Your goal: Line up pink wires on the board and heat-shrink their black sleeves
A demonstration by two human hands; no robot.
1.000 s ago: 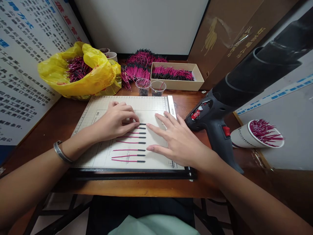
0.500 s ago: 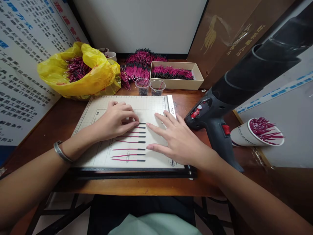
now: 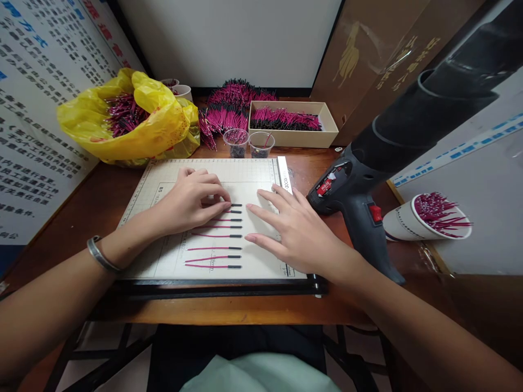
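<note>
Several pink wires with black sleeved ends lie side by side on a white cutting board (image 3: 257,177), their black ends lined up at the right. The nearest wire (image 3: 213,266) lies close to the board's front edge. My left hand (image 3: 195,198) is closed, thumb and forefinger pinching the farthest wire (image 3: 236,205), whose black end sticks out to the right; its pink part is hidden under my fingers. Just right of the black ends, my right hand (image 3: 296,228) rests over the board with its fingers spread and nothing in them.
A heat gun (image 3: 363,179) stands at the right, beside a tilted paper cup (image 3: 420,218) of pink wires. Behind the board are two clear cups (image 3: 248,144), a wire-filled box (image 3: 294,136) and a wire pile (image 3: 229,111). A yellow bag (image 3: 163,128) sits back left.
My right hand's forefinger has drawn slightly away from the farthest wire's black end. My left hand keeps its pinch. The whole view has shifted a little.
</note>
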